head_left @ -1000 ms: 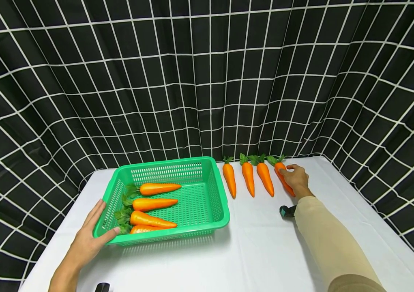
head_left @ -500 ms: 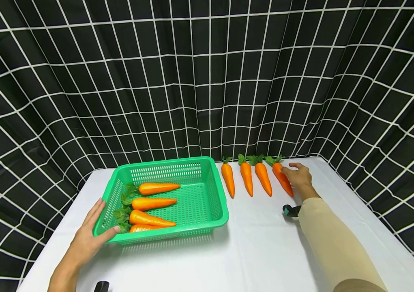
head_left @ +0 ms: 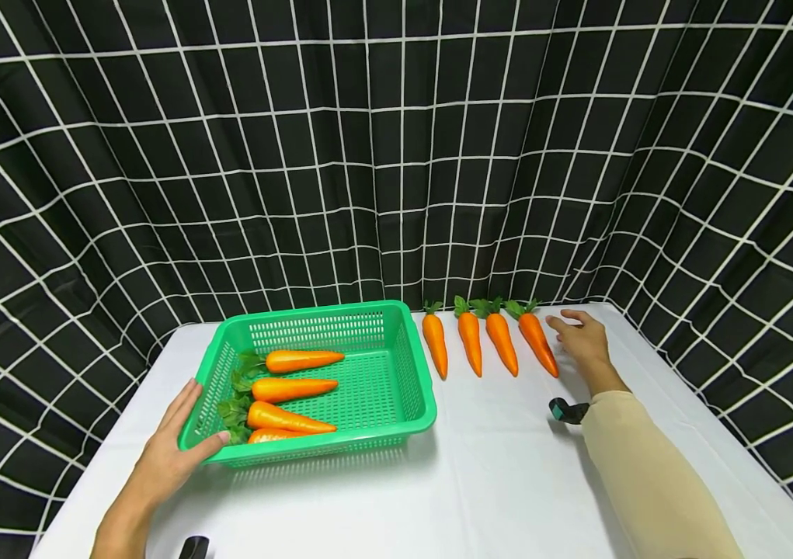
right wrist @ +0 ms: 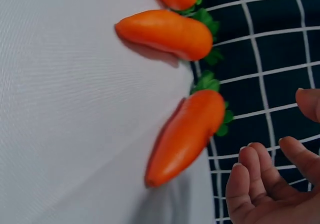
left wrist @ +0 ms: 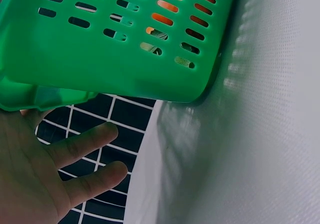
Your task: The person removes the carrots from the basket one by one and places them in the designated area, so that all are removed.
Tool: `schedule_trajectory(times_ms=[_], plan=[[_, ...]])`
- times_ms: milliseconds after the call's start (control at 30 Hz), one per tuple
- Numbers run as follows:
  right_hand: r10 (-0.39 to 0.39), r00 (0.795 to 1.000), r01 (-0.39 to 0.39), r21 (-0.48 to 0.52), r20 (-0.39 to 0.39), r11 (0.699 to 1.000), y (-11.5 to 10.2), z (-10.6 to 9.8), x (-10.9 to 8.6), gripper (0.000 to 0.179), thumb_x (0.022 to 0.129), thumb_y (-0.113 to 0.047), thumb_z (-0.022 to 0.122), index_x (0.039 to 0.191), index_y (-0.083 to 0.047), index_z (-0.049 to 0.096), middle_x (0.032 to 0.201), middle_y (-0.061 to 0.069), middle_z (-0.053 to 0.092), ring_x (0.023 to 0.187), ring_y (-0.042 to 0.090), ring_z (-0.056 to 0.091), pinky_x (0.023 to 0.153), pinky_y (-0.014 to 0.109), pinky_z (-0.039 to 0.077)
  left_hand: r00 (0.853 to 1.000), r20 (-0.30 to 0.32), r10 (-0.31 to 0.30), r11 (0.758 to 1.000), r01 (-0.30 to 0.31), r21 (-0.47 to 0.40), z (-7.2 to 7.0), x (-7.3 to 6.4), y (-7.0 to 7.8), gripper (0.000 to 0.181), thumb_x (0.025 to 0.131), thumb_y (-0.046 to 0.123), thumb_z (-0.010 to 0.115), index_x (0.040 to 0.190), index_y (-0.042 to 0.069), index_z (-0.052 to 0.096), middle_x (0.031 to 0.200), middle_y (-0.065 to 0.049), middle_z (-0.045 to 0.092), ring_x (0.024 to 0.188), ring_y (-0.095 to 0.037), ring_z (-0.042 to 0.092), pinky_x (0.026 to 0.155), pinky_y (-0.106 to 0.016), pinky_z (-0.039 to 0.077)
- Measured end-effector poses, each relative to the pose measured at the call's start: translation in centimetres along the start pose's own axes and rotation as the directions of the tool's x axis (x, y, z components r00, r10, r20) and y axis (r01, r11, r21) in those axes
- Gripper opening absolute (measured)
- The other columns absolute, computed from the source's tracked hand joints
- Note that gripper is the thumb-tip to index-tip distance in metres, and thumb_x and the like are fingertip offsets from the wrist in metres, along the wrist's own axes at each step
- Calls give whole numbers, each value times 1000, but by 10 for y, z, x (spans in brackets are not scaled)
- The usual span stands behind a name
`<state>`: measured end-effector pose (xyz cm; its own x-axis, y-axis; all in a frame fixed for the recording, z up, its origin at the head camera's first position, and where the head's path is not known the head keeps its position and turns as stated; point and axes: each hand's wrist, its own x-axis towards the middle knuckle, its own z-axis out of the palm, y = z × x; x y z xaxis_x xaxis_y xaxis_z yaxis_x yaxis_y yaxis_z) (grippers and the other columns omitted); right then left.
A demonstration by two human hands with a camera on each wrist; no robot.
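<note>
At the near left corner of the green plastic basket [head_left: 410, 404], my left hand [head_left: 168, 458] rests on the rim, thumb over the edge and fingers along the outside. Two straight fingers [left wrist: 95, 184] spread free below the basket in the left wrist view. Several carrots with leafy tops, one of them a middle carrot [head_left: 294, 390], lie inside, tips pointing right. To the basket's right, more carrots stand in a row, leaves toward the back. My right hand [head_left: 585, 341] hovers just right of the rightmost carrot [head_left: 538, 344], apart from it, fingers loosely bent and holding nothing.
The row also has a left carrot [head_left: 435, 341], a second carrot [head_left: 469, 341] and a third carrot [head_left: 502, 341]. A black grid curtain [head_left: 403, 155] encloses the white table [head_left: 494, 481] at the back and sides. Black wrist camera parts [head_left: 567, 411] show below the right hand.
My right hand has let go of the rightmost carrot and drawn away to the right, leaving it on the table. The left hand and basket have stayed in place.
</note>
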<state>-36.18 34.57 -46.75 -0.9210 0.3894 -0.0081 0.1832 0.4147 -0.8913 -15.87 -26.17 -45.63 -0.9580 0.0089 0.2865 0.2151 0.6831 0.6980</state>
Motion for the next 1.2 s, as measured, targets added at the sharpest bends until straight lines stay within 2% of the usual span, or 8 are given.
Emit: schedule_trajectory(times_ms=[167, 267, 367, 533, 733, 867, 1033, 1200], plan=[[-9, 1000, 8, 109, 14, 994, -10, -9, -12, 71, 69, -55, 63, 124, -14, 46, 110, 13, 52, 96, 30, 52, 70, 43, 47, 1000, 2, 2, 1000, -2, -2, 0, 1, -1, 81, 76, 32, 65, 140, 16, 17, 143, 5, 8, 128, -23, 6, 91, -61, 11], [-45, 999, 42, 152, 16, 988, -21, -14, -24, 70, 72, -52, 61, 127, -12, 43, 110, 12, 50, 94, 27, 52, 76, 37, 45, 1000, 1, 7, 1000, -7, 1, -1, 2, -1, 81, 76, 32, 65, 140, 15, 17, 143, 4, 8, 128, -24, 6, 92, -61, 10], [-60, 998, 60, 199, -3, 978, -30, -16, -31, 64, 73, -49, 61, 124, -13, 45, 107, 9, 50, 89, 22, 53, 74, 32, 46, 1000, 1, 8, 1000, -8, 1, -1, 2, -1, 81, 76, 32, 65, 140, 15, 17, 143, 2, 8, 128, -24, 6, 91, -61, 10], [-71, 997, 70, 220, -5, 973, -41, -19, -43, 60, 74, -48, 60, 123, -17, 46, 107, 5, 50, 90, 19, 52, 71, 24, 47, 1000, 6, -14, 1000, 14, 4, -2, 2, -1, 82, 76, 33, 65, 140, 16, 17, 143, 5, 8, 128, -22, 5, 91, -61, 11], [-145, 989, 145, 249, -18, 958, -57, -18, -62, 60, 74, -49, 59, 124, -18, 47, 108, 5, 51, 93, 21, 51, 73, 24, 47, 1000, 5, 17, 1000, -17, -9, -1, 1, -2, 82, 76, 31, 65, 140, 13, 17, 143, -1, 9, 128, -25, 6, 92, -61, 10], [-224, 974, 221, 277, -19, 935, -73, -13, -77, 55, 75, -46, 60, 122, -19, 49, 108, 6, 51, 94, 23, 51, 72, 23, 47, 1000, 5, 15, 1000, -15, -8, -1, 1, -1, 82, 76, 31, 65, 140, 14, 17, 144, -2, 9, 128, -26, 6, 91, -61, 11], [-345, 939, 329, 313, -4, 891, -93, -8, -93, 47, 79, -38, 60, 121, -19, 51, 107, 9, 53, 93, 24, 51, 70, 21, 46, 1000, 6, 9, 1000, -9, -13, -1, 0, -1, 82, 76, 31, 65, 140, 14, 16, 144, -3, 9, 128, -26, 6, 91, -62, 11], [-406, 913, 377, 319, 30, 870, -106, -3, -103, 47, 79, -38, 60, 121, -20, 51, 107, 9, 53, 90, 22, 51, 71, 22, 46, 1000, 1, 18, 1000, -18, -16, 0, 0, -2, 81, 76, 31, 65, 140, 14, 17, 143, -1, 9, 128, -25, 6, 91, -61, 11]])
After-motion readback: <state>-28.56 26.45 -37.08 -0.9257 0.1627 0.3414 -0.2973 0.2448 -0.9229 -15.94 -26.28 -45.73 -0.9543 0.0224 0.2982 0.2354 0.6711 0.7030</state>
